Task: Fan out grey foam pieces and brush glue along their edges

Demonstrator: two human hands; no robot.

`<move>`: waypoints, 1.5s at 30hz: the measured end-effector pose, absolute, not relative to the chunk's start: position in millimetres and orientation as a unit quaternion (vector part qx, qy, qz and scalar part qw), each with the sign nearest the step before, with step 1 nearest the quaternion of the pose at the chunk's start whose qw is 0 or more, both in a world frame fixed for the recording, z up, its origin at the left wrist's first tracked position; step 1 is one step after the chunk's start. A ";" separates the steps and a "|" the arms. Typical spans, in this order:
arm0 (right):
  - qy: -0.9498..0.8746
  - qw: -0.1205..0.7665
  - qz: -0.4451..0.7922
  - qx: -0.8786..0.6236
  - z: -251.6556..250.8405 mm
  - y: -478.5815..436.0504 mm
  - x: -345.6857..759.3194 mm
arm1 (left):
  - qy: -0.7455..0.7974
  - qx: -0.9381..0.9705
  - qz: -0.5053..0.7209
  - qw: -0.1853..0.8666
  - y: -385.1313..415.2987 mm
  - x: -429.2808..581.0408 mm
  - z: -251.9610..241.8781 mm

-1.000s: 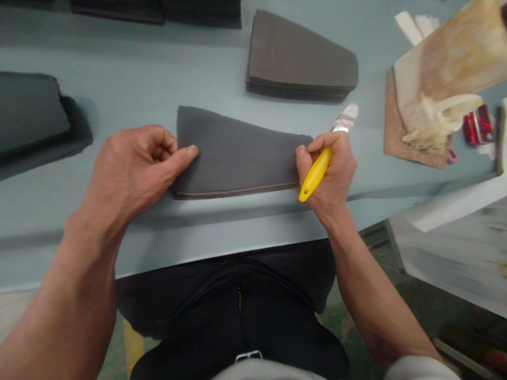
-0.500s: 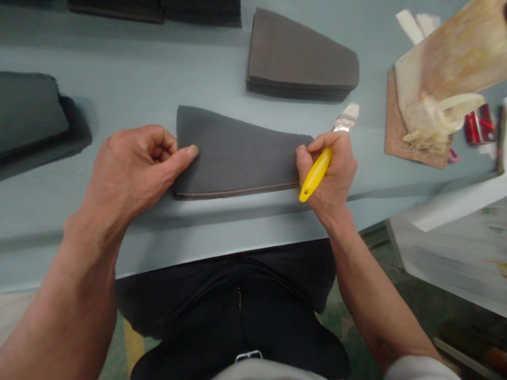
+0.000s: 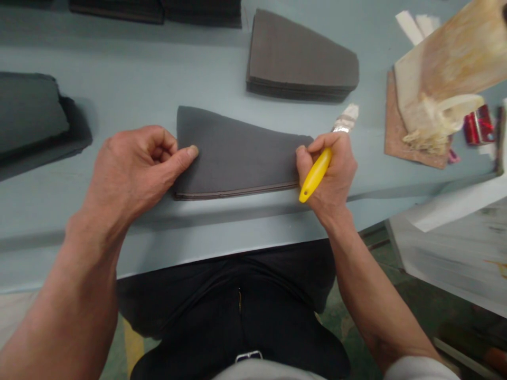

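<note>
A dark grey wedge-shaped fabric piece (image 3: 237, 153) lies on the pale blue table (image 3: 130, 79) in front of me, with a thin second layer showing along its near edge. My left hand (image 3: 137, 166) pinches its left end, thumb on top and fingers curled. My right hand (image 3: 330, 166) is closed round a brush with a yellow handle (image 3: 315, 174); its thumb and fingers also press the piece's right end. The brush's metal ferrule and pale bristles (image 3: 346, 117) stick out past my knuckles.
A stack of grey wedge pieces (image 3: 301, 58) sits behind. Dark stacks (image 3: 35, 116) lie at the left and more (image 3: 158, 9) at the far edge. At the right are a glue-stained board (image 3: 443, 68), a red can (image 3: 477, 125) and a white sheet (image 3: 455, 203).
</note>
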State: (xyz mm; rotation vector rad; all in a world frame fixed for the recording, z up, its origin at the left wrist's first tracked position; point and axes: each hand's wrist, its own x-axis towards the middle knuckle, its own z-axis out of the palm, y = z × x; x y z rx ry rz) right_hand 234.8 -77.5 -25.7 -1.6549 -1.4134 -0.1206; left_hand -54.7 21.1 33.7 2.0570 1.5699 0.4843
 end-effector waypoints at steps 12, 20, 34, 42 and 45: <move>-0.570 0.461 -0.043 -0.679 -25.2 -77.9 233.4 | 0.583 0.755 0.168 0.250 21.5 -54.3 34.4; -0.574 0.467 -0.050 -0.671 -28.3 -77.7 234.6 | 0.587 0.752 0.163 0.254 21.9 -51.9 36.3; -0.572 0.469 -0.048 -0.671 -25.6 -78.2 232.9 | 0.588 0.753 0.163 0.247 21.6 -52.7 34.6; -0.565 0.465 -0.060 -0.679 -26.5 -77.2 231.0 | 0.594 0.747 0.150 0.258 22.3 -52.5 35.8; -0.564 0.469 -0.052 -0.678 -26.7 -76.6 231.0 | 0.596 0.745 0.147 0.260 22.2 -53.1 35.5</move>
